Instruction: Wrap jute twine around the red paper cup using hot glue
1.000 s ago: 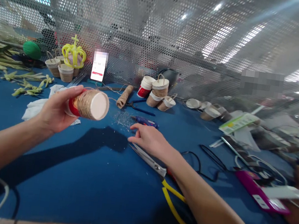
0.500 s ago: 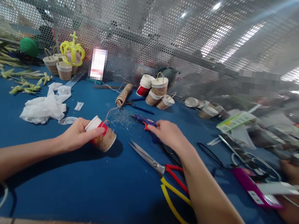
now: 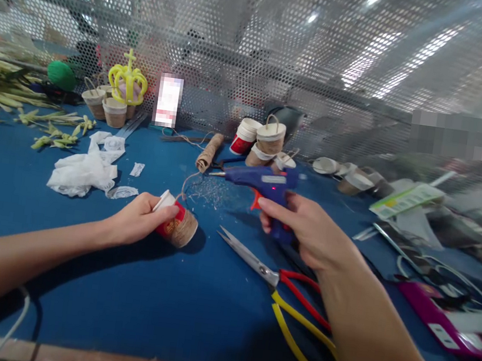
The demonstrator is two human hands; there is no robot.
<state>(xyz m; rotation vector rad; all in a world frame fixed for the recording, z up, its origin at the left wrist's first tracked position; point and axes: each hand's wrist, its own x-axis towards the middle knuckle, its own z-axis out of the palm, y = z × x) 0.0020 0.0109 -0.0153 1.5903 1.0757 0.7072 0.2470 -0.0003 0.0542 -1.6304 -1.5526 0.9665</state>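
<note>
Red-and-white paper cup with brown twine wound around its base end (image 3: 182, 226): tilting in the left hand (image 3: 138, 219), over the middle of the blue tabletop (image 3: 138, 315), base pointing right and down; cannot tell if it is touching the surface.
Left-hand state: holding the cup near its white rim, thumb pressing along the red wall.
Right-hand state: right hand (image 3: 312, 228) is gripping the handle of a blue hot-glue gun with an orange trigger (image 3: 263, 177), a finger resting at the trigger.
Gun nozzle: pointing left, ending near the roll of brown twine (image 3: 210, 151); small red light glowing on the gun body.
Twine strand: running from the cup up toward the roll.
Below gun: long steel scissors with one red and one yellow handle (image 3: 253, 257) are lying flat, tips pointing up-left.
Left of cup, farther back: crumpled white lace cloth (image 3: 82, 174) is lying on the tabletop.
Back row: yellow crown-shaped ornament (image 3: 126, 99) is sitting among small twine-wrapped cups; lit phone (image 3: 168, 101) is standing to its right, screen blurred; more cups are stacking up behind the gun.
Far right: magenta power strip (image 3: 430, 311) is lying among cables.
</note>
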